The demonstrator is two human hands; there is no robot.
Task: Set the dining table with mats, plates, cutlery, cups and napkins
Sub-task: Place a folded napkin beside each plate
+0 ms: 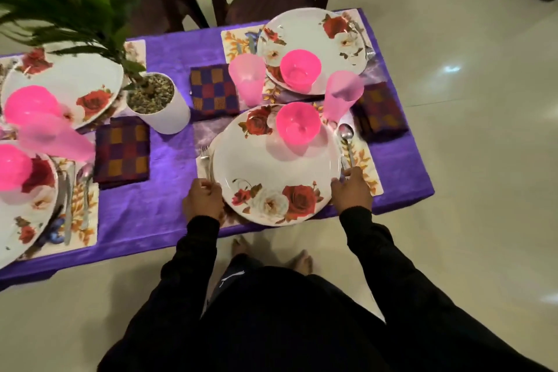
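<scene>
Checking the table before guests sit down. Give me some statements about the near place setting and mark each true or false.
1. A pink bowl sits on the near plate. True.
2. The spoon lies left of that plate. False: it lies on the right; the fork is on the left.
3. The left hand and right hand are at opposite edges of the plate. True.
4. The tablecloth is green. False: it is purple.
5. The plant pot stands on a plate. False: it stands on the cloth.
</scene>
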